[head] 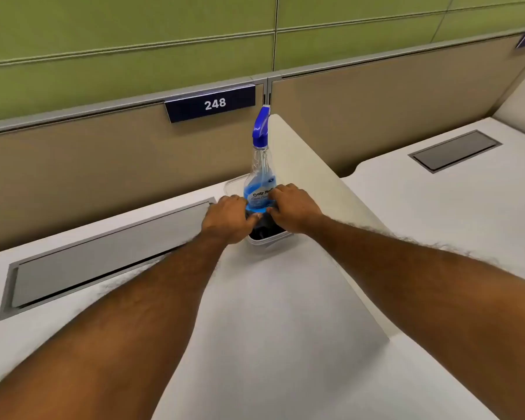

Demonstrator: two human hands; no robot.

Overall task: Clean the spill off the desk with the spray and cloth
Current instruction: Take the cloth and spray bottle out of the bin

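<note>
A clear spray bottle (259,177) with blue liquid and a blue trigger head stands upright in a clear plastic tub (269,239) at the back of the white desk (270,313), against the side divider. A dark cloth (264,227) lies bunched in the tub in front of the bottle. My left hand (225,219) reaches in from the left with its fingers curled onto the cloth. My right hand (294,207) comes from the right, fingertips pressed on the cloth at the bottle's base. Both hands hide most of the cloth. I see no spill on the desk.
A grey cable flap (103,253) is set into the desk left of the tub. A beige partition with a sign reading 248 (214,104) runs along the back. A white divider (303,171) separates a neighbouring desk with its own flap (455,150).
</note>
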